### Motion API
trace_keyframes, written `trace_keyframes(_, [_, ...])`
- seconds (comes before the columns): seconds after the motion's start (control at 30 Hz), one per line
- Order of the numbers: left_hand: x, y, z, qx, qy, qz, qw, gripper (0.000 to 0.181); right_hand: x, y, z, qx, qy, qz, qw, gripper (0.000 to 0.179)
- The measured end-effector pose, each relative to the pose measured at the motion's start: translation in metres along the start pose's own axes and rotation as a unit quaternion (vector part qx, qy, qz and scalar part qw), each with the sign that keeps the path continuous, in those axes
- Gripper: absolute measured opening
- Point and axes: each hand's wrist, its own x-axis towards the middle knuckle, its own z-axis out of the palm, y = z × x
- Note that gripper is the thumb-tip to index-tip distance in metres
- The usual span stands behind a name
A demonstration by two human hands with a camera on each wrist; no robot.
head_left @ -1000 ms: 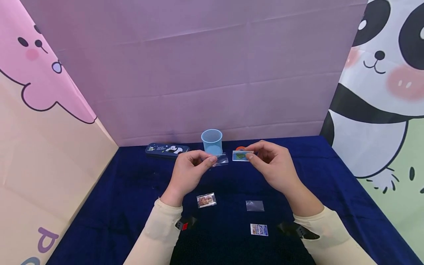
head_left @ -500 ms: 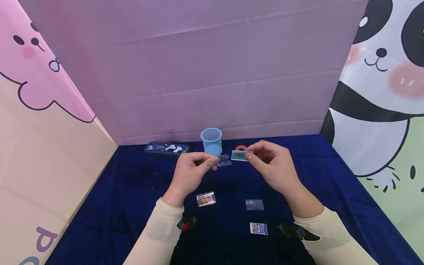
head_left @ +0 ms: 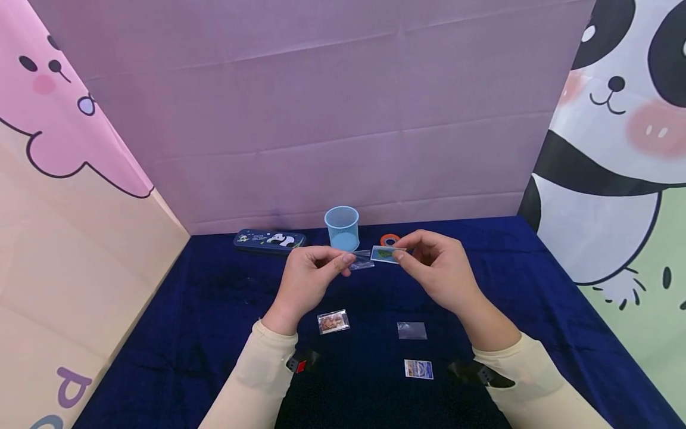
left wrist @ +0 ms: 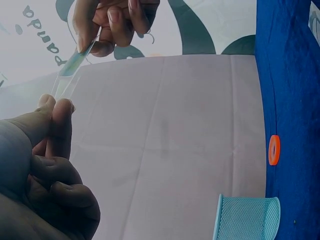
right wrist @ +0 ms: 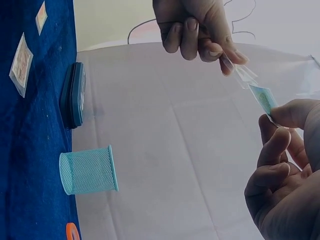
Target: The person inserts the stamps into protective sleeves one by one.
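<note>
Between thumb and fingers, my left hand point(head_left: 311, 280) pinches a small clear plastic sleeve point(head_left: 362, 263). Opposite it, my right hand point(head_left: 442, 271) pinches the right end of a small blue-green picture card point(head_left: 382, 254). In the right wrist view, the near edge of the card point(right wrist: 262, 98) lies at the mouth of the sleeve point(right wrist: 245, 76); whether it is inside I cannot tell. Below the hands on the cloth lie a sleeved brown picture card point(head_left: 333, 322), another clear sleeve point(head_left: 412, 330) and a blue-purple picture card point(head_left: 418, 369).
A light blue mesh cup point(head_left: 342, 225) stands at the back of the dark blue cloth point(head_left: 214, 333). Left of it lies a panda pencil case point(head_left: 269, 239). An orange ring point(head_left: 389, 239), like a tape roll, sits behind the right hand. Printed curtains enclose the back and sides.
My right hand has moved slightly left, bringing the picture card up to the clear sleeve. The left hand has tilted the sleeve a little and otherwise stays nearly in place.
</note>
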Motion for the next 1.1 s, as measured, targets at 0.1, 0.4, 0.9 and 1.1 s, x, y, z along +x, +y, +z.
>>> trace_keyframes(0.1, [-0.0003,0.0010,0.0003,0.001,0.001,-0.003,1.0000,0.016,-0.0002,0.0000,0.0003,-0.002,-0.002,-0.002,1.0000,0.010])
trace_keyframes(0.4, [-0.0002,0.0020,0.0011,-0.001,0.001,-0.003,1.0000,0.018,-0.0012,-0.0024,0.0011,-0.005,-0.006,-0.006,1.0000,0.009])
trace_keyframes(0.9, [-0.0007,0.0035,0.0020,-0.007,0.004,-0.012,0.9999,0.015,-0.0018,0.0010,0.0015,-0.013,-0.018,0.002,0.9998,0.007])
trace_keyframes(1.1, [-0.0010,0.0031,0.0028,-0.007,0.005,-0.010,0.9999,0.014,-0.0020,0.0007,0.0012,-0.014,-0.021,0.002,0.9997,0.007])
